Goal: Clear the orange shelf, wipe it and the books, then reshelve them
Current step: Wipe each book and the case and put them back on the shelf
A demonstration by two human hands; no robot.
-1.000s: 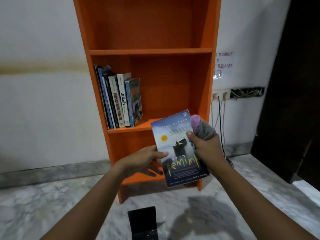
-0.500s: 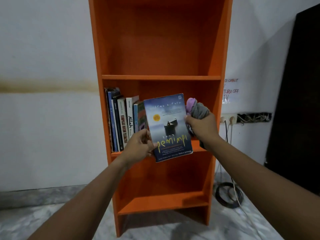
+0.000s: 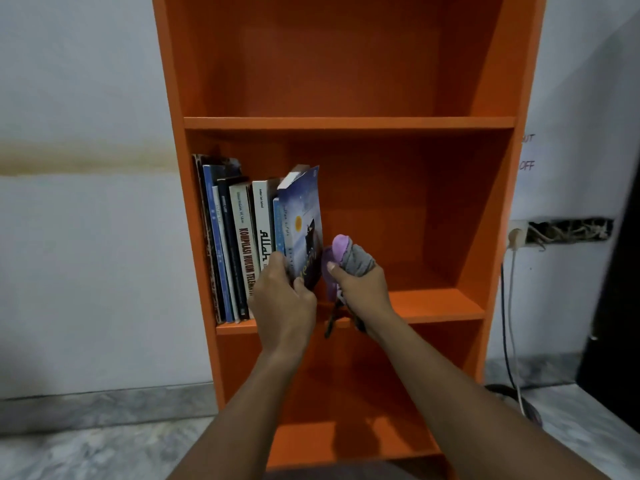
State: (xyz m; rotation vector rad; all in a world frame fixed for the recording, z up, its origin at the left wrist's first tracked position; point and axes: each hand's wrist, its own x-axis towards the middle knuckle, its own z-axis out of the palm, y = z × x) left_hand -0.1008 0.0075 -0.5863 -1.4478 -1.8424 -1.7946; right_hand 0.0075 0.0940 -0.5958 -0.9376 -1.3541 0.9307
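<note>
1. The orange shelf [image 3: 346, 123] stands tall and open-fronted against a pale wall [image 3: 86, 237]. Its middle board carries everything in play.
2. A row of books [image 3: 242, 251] stands upright at the left end of that board, spines out.
3. The blue paperback [image 3: 301, 216] leans tilted against the row's right end. It looks light and bendy (a soft cover would likely flex if pinched at a corner), so the lower spine edge seems the safest hold. Its cover shows a yellow sun over a dark shape.
4. The left hand [image 3: 284, 303] grips the paperback's lower part, fingers curled round it.
5. The right hand [image 3: 363, 292] is clenched round a bunched grey-and-purple cloth [image 3: 356, 259], soft and squashable, just beside the paperback.
</note>
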